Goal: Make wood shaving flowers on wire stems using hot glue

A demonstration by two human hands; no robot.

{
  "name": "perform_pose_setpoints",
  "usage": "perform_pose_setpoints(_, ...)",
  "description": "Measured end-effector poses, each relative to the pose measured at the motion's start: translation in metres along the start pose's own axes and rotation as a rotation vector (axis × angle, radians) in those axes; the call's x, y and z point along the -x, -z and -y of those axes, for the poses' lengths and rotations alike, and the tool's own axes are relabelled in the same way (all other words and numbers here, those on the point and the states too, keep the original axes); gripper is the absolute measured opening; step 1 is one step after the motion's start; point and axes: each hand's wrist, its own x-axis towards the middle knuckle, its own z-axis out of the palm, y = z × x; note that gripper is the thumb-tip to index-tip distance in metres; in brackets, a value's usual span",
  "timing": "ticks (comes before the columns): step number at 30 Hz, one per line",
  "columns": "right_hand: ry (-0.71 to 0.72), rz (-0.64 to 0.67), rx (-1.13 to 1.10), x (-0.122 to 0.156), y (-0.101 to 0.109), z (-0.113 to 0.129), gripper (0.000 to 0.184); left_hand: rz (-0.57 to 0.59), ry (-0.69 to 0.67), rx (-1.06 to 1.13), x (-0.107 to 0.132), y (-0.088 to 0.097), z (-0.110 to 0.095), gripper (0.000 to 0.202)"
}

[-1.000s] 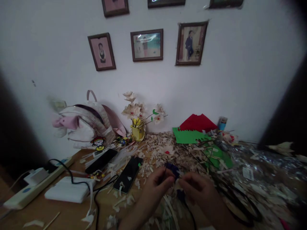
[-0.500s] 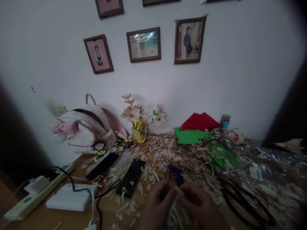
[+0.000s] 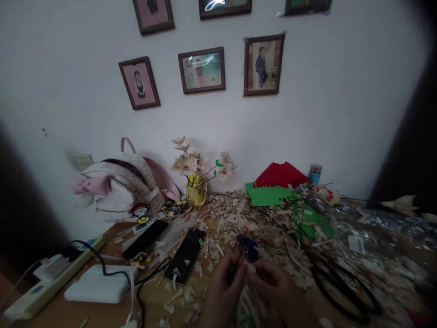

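Note:
My left hand (image 3: pixel 225 289) and my right hand (image 3: pixel 275 287) meet low in the middle of the view, fingers pinched close together. The left fingers grip a thin dark stem (image 3: pixel 241 262). The right fingertips press on a small pale shaving (image 3: pixel 251 269) near that stem. Just above them sits a small dark purple piece (image 3: pixel 248 248) with a red speck, touching or nearly touching the stem. Pale wood or paper shavings (image 3: pixel 235 218) lie heaped on the wooden table (image 3: pixel 153 291) beneath and beyond my hands.
Two black phones (image 3: pixel 184 257) lie left of my hands, beside a white power bank (image 3: pixel 99 284) and power strip (image 3: pixel 51 278). Black looped cable (image 3: pixel 344 291) lies right. Green and red paper (image 3: pixel 269 193), a yellow vase of pale flowers (image 3: pixel 196 192) and a backpack (image 3: pixel 119 187) stand behind.
The view has tilted and shifted slightly. My hands sit lower in the picture and closer together, and the purple piece shows more fully above my fingers.

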Motion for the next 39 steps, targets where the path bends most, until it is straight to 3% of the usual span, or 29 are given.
perform_pose_setpoints(9,0.033,0.075,0.078,0.001,-0.002,-0.008,0.043,0.013,0.002,0.064,0.000,0.003,-0.005,0.038)
perform_pose_setpoints(17,0.038,0.017,0.002,0.001,0.000,0.000,0.032,0.027,0.019,0.094,-0.002,0.003,-0.002,0.042)
perform_pose_setpoints(25,0.011,0.009,0.068,0.003,0.000,0.005,0.035,0.065,0.023,0.078,-0.003,0.007,-0.009,0.038)
perform_pose_setpoints(30,0.111,-0.084,0.098,-0.001,0.007,-0.002,0.021,0.015,0.004,0.086,-0.005,0.008,-0.005,0.039)
perform_pose_setpoints(34,0.082,-0.044,0.002,0.002,0.003,0.001,0.024,0.079,0.001,0.088,-0.004,0.007,0.000,0.037)
perform_pose_setpoints(39,0.050,0.008,0.075,0.004,-0.002,0.011,0.031,0.131,-0.060,-0.006,0.000,0.011,-0.004,0.033)
